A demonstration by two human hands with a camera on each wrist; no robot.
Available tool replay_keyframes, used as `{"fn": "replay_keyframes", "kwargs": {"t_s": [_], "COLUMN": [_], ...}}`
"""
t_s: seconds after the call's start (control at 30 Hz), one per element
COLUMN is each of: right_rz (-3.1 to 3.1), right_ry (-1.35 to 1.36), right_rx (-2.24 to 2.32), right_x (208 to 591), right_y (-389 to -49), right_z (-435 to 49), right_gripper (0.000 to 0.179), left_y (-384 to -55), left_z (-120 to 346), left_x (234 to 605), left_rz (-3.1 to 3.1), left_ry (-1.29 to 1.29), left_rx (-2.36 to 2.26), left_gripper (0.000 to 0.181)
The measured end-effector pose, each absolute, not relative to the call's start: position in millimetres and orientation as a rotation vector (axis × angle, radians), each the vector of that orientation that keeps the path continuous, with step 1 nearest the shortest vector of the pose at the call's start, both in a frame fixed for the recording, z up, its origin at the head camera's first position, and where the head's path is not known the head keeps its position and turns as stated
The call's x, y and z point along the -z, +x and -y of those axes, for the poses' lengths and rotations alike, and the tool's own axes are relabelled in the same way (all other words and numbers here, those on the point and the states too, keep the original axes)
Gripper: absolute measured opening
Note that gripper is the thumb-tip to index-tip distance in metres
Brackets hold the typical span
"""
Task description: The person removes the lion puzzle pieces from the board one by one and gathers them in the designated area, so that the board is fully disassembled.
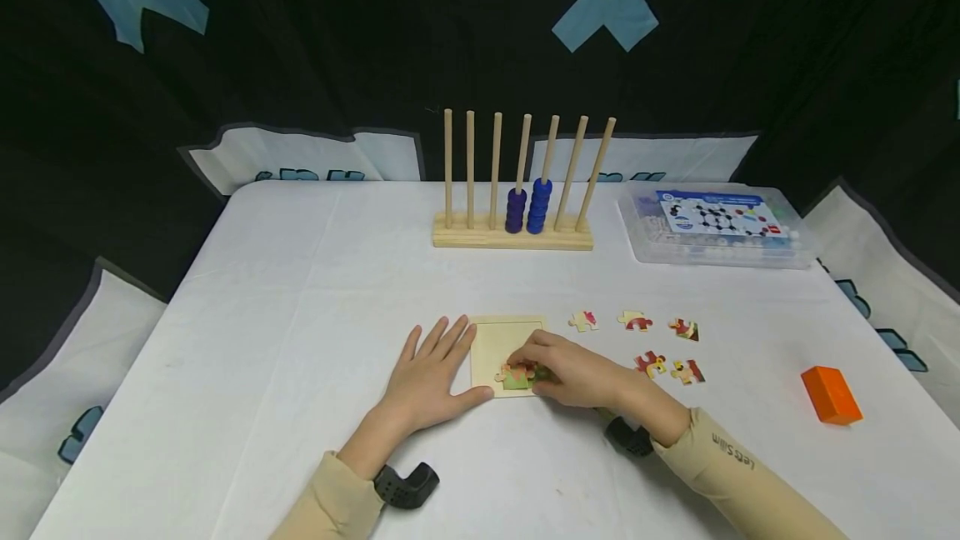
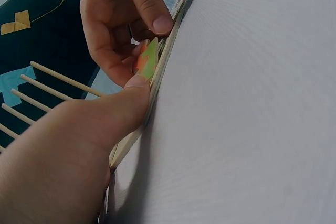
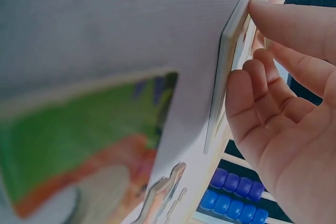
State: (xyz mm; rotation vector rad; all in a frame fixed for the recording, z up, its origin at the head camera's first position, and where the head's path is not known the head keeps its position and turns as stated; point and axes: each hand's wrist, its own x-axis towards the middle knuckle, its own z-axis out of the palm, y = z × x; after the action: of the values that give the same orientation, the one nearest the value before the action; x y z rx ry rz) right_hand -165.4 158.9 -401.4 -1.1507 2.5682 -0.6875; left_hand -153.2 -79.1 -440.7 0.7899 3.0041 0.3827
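A shallow square wooden puzzle tray (image 1: pixel 504 340) lies on the table between the two hands. Inside its lower part is a green and orange jigsaw piece (image 1: pixel 514 379), tilted up at one edge in the left wrist view (image 2: pixel 149 61). My left hand (image 1: pixel 426 382) rests with spread, straight fingers along the tray's left side, its thumb touching the lower edge by that piece. My right hand (image 1: pixel 573 372) bends over the tray's lower right, thumb and fingertips pinching another jigsaw piece (image 1: pixel 542 373), mostly hidden under the hand.
Several loose jigsaw pieces (image 1: pixel 636 321) lie right of the tray. Behind stands a wooden peg abacus (image 1: pixel 512 240) with purple and blue beads. A clear plastic box (image 1: pixel 716 227) sits at the back right, an orange block (image 1: pixel 831 395) at the right.
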Motion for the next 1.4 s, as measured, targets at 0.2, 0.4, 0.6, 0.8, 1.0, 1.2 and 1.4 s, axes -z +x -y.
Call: {"fn": "replay_keyframes", "kwargs": {"t_s": [0.2,0.4,0.6,0.8,1.0,1.2,1.4], "right_rz": [-2.568,-2.575,-2.576,-2.594,-2.590,-2.579,-2.599], "right_ry": [-1.119,-1.093,-1.092,-1.170,-1.172,-1.089,-0.985], "right_rx": [0.692,0.684,0.638,0.554,0.579,0.666,0.722], "right_x": [401.7,401.6,401.7,403.3,403.9,402.8,397.2], "right_y": [-165.2,-163.5,-162.2,-162.5,-162.6,-160.3,-152.9], "right_z": [-157.1,-154.0,-151.1,-149.5,-149.4,-158.1,-185.3], "right_gripper": [0.032,0.026,0.047,0.052,0.045,0.038,0.037], "left_y": [-153.3,-153.1,-153.0,-153.0,-153.2,-153.6,-153.3], "left_z": [79.2,79.3,79.5,79.6,79.5,78.8,78.6], "left_x": [440.8,440.5,440.8,440.4,440.7,442.1,441.3], "left_rz": [-3.005,-3.006,-3.002,-3.003,-3.002,-2.998,-3.004], "left_ry": [0.793,0.799,0.793,0.795,0.798,0.791,0.793], "left_rx": [-0.375,-0.383,-0.384,-0.375,-0.373,-0.376,-0.390], "left_gripper": [0.088,0.088,0.089,0.088,0.088,0.089,0.088]}}
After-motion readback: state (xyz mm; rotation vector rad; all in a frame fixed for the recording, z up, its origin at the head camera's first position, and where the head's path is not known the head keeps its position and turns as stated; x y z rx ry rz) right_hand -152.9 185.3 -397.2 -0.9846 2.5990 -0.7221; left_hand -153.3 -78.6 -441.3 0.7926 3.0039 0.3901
